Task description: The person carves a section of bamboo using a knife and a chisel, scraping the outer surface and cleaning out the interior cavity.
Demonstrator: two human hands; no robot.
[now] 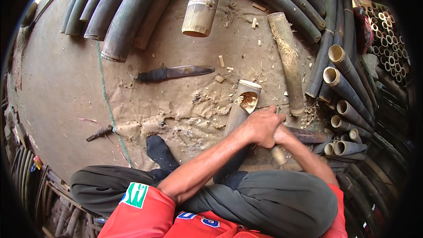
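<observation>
The left hand (pixel 262 128) and right hand (pixel 282 134) are clenched together around a wooden handle (pixel 278 156); the notched bamboo tube (pixel 240 115), toward the near edge of the groundsheet (pixel 176 101), could be split by excessive force.

On my far-off view, my left hand (pixel 263 128) and right hand (pixel 280 135) bunch together near 4 o'clock, bent. My left arm (pixel 207 161) points to 2, my right arm (pixel 306 156) to 10.
</observation>
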